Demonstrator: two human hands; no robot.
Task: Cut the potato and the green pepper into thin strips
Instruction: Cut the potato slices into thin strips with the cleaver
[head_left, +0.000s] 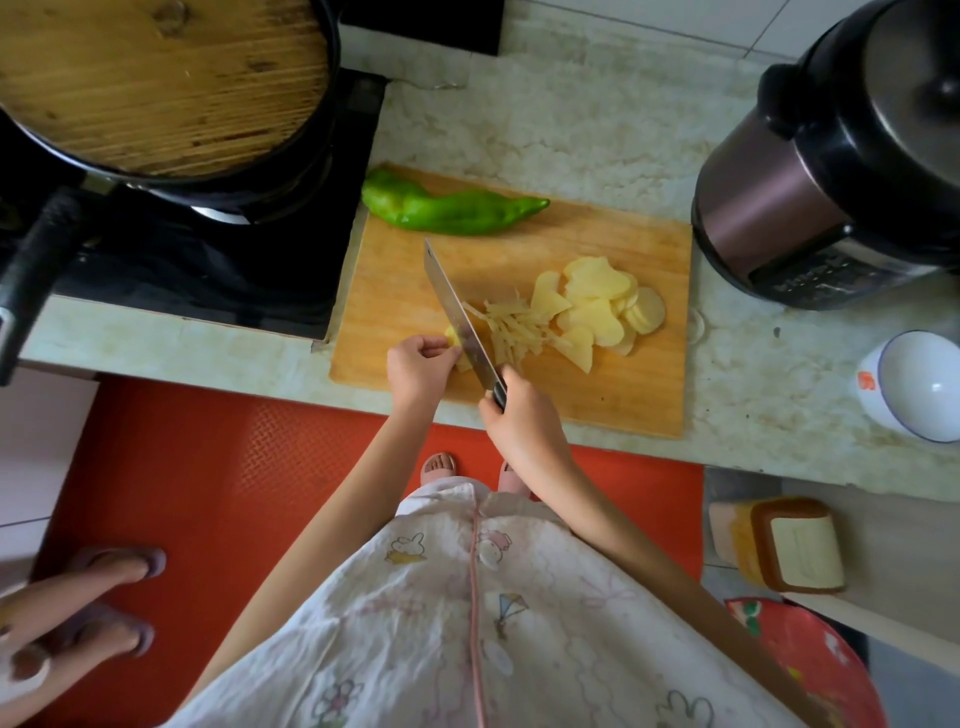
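Note:
On the wooden cutting board (623, 395) my left hand (418, 366) holds down a small stack of potato slices (456, 338) with curled fingers. My right hand (519, 421) grips the handle of a cleaver (457, 317), whose blade stands against the stack. To the right of the blade lies a heap of thin potato strips (511, 327), and beyond it a pile of uncut round potato slices (597, 306). A whole green pepper (447, 208) lies along the board's far edge.
A black pan with a wooden lid (156, 88) sits on the stove at the left. An electric pressure cooker (831, 171) stands at the right, a white bowl (919, 384) near it. Another person's feet (104, 597) stand on the red mat.

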